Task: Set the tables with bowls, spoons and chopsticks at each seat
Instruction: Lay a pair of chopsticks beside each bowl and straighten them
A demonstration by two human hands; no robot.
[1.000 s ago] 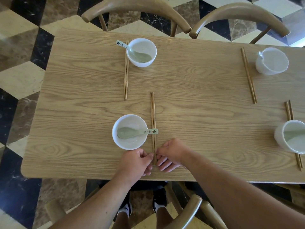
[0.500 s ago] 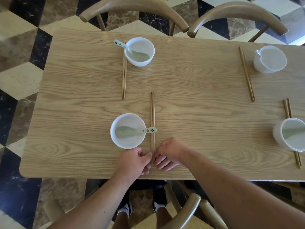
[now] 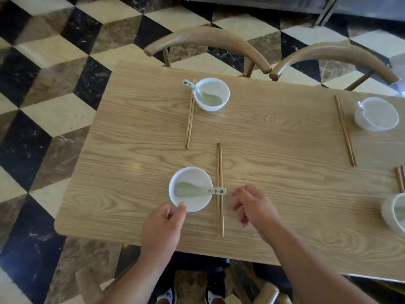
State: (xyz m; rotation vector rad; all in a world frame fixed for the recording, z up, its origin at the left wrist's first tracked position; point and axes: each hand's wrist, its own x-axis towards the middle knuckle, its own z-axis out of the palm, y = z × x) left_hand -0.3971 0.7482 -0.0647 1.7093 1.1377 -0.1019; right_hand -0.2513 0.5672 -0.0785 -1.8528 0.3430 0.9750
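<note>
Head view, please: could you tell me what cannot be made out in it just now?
All in the head view:
Right-edge bowl: cut off by the frame's right edge.
Right-edge chopsticks: near ends hidden behind that bowl.
Near spoon: handle print too small to read.
Left hand: thumb at the near bowl rim; contact unclear.

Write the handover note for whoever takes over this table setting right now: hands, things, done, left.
Left hand: loosely curled at the near rim of the near white ceramic bowl, gripping nothing. Right hand: relaxed, empty, beside the brown wooden chopsticks.
The pale green spoon lies in that bowl, handle across the chopsticks.
Done: four bowls with chopsticks on the light wooden table; both left-end seats have spoons.
Left: check spoons in the far-right bowl and near-right bowl, unclear here.
</note>
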